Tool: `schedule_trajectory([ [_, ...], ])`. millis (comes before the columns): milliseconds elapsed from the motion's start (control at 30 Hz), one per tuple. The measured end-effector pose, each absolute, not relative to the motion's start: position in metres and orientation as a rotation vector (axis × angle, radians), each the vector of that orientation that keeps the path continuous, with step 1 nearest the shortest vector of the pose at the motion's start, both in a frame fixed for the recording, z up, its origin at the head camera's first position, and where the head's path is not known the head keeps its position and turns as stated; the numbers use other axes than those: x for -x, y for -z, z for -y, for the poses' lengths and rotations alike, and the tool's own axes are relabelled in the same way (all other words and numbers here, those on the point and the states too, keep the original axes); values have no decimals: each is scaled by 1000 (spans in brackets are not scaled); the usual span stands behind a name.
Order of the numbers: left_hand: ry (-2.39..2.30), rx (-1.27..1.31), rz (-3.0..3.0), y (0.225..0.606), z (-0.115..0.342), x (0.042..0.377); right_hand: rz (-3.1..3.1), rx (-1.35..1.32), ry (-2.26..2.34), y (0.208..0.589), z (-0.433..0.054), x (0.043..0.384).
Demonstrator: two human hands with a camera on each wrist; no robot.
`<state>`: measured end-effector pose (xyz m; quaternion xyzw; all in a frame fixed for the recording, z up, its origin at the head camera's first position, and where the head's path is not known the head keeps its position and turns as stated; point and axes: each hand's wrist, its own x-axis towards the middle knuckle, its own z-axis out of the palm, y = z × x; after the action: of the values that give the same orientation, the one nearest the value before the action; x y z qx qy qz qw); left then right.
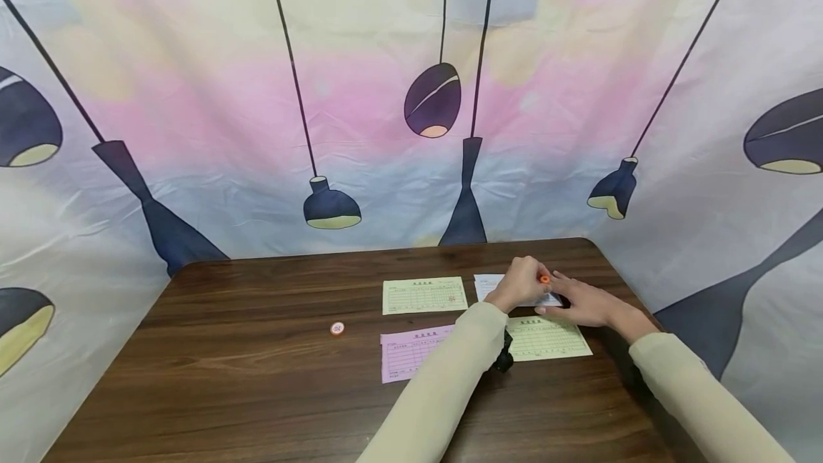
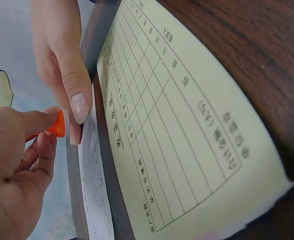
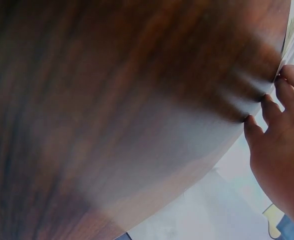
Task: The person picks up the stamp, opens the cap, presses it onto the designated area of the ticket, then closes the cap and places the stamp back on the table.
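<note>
In the head view, the left hand (image 1: 519, 283) pinches a small orange round plastic stamp-like piece (image 1: 544, 279) over the right part of a bluish-white printed paper slip (image 1: 486, 283). The right hand (image 1: 584, 301) holds nothing; its fingers are extended at that slip's right end, the thumb along the near edge. A pale-green printed paper form (image 1: 414, 297) with a small reddish mark lies left of the slip, a second pale-green form (image 1: 549, 340) in front of it, and a pink-purple printed form (image 1: 405, 357) partly behind the left sleeve (image 1: 444, 384). A round white disc with an orange rim (image 1: 337, 329) sits well apart on the dark-brown wooden table (image 1: 257, 349).

In the left wrist view, thumb and fingers grip the orange piece, its white end towards the slip; whether they touch I cannot tell. The right thumb is just beside it.

In the right wrist view, the right hand's fingers are slightly spread, fingertips (image 3: 250, 121) down at the table's edge.
</note>
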<state>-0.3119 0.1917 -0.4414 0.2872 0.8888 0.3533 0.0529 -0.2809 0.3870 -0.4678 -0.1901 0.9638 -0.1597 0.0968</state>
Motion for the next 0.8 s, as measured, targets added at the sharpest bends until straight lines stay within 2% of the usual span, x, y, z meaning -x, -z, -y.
schedule_trajectory([
  [800,-1007,-799,-2701,455,-201,312,-2856,566,486,467,-386,280],
])
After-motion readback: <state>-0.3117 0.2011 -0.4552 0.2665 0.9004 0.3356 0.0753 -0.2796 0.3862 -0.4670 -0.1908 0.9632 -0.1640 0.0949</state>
